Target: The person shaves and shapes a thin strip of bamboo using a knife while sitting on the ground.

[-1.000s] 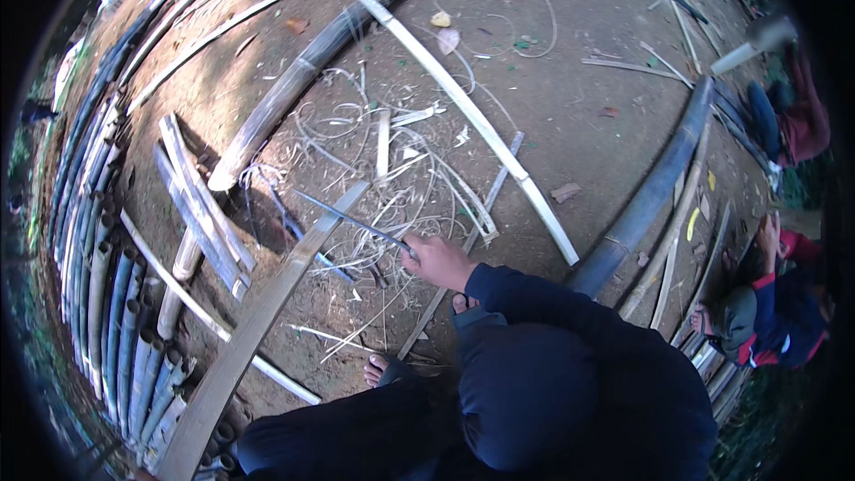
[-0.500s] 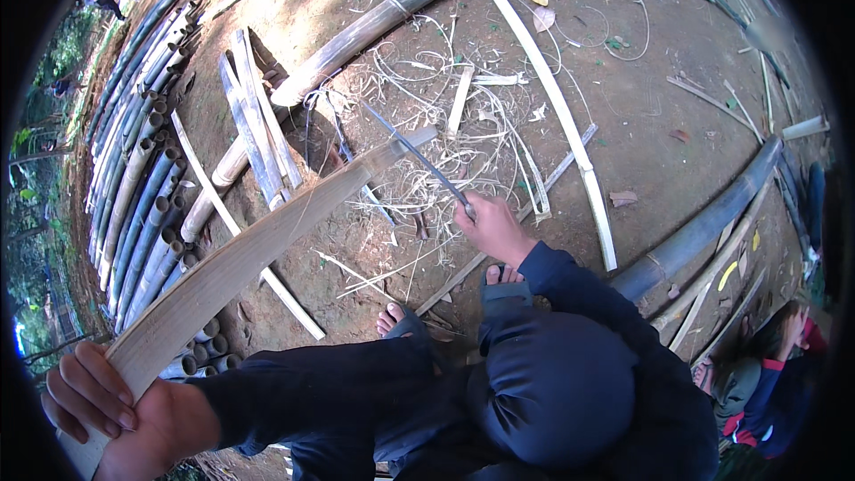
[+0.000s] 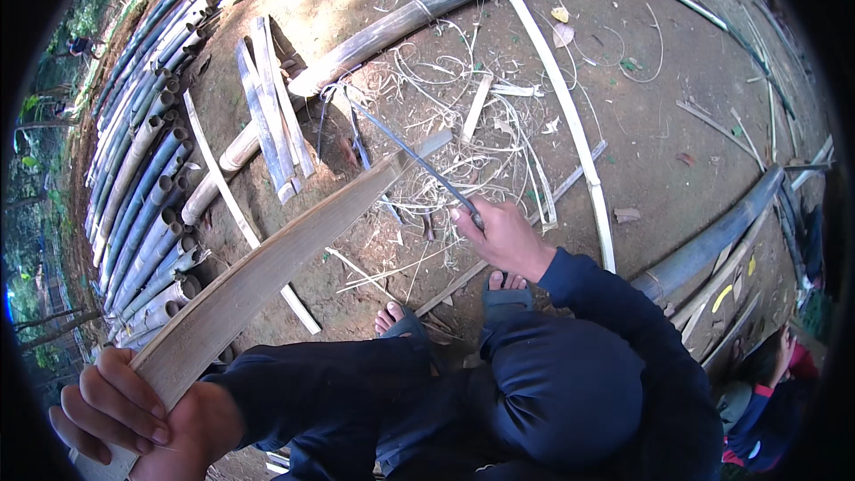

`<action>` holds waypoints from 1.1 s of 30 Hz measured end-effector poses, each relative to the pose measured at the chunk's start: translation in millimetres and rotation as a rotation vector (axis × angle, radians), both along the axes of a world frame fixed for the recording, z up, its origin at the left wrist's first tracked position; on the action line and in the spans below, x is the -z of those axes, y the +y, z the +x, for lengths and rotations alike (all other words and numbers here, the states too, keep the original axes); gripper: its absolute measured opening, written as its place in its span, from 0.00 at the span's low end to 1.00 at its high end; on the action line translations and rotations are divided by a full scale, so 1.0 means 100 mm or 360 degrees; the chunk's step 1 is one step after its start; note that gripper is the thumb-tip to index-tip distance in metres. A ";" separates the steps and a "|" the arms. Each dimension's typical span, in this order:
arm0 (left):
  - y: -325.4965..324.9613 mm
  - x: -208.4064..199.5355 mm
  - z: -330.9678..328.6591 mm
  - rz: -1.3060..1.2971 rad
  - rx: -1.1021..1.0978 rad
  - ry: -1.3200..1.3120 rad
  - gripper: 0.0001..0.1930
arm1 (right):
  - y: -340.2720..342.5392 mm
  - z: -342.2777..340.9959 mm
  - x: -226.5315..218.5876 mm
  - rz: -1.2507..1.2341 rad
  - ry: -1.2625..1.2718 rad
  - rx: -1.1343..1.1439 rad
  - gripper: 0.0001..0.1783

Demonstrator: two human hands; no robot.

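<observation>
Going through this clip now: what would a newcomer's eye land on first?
Probably the long, broad pale strip, slanting from the left hand at lower left toward the middle, where a thin dark blade in the right hand crosses its far end. Next comes the tangle of pale shavings on the ground just beyond the right hand, then the stacked bamboo poles along the left.

Outdoor bamboo-working yard: dirt ground (image 3: 659,111), piled bamboo poles (image 3: 147,147), scattered shavings (image 3: 509,135), greenery (image 3: 44,160).
</observation>
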State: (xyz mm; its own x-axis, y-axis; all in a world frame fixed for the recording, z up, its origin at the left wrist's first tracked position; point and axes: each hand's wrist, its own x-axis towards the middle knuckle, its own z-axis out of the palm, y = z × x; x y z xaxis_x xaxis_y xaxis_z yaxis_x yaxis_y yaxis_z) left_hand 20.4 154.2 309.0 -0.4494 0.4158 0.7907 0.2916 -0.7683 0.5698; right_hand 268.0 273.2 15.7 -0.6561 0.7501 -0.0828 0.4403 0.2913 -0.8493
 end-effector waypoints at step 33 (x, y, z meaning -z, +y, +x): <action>-0.19 0.17 -0.01 -0.0080 -0.0207 -0.0237 0.22 | 0.22 -0.24 0.47 0.0275 -0.0104 -0.0066 0.20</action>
State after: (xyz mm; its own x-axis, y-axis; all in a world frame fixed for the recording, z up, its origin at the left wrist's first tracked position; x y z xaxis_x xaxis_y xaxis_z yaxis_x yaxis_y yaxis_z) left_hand 19.9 134.8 291.5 -0.6124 0.3838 0.6911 0.2959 -0.6994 0.6506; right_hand 244.3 295.0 -31.2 -0.6840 0.7295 0.0014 0.4777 0.4493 -0.7549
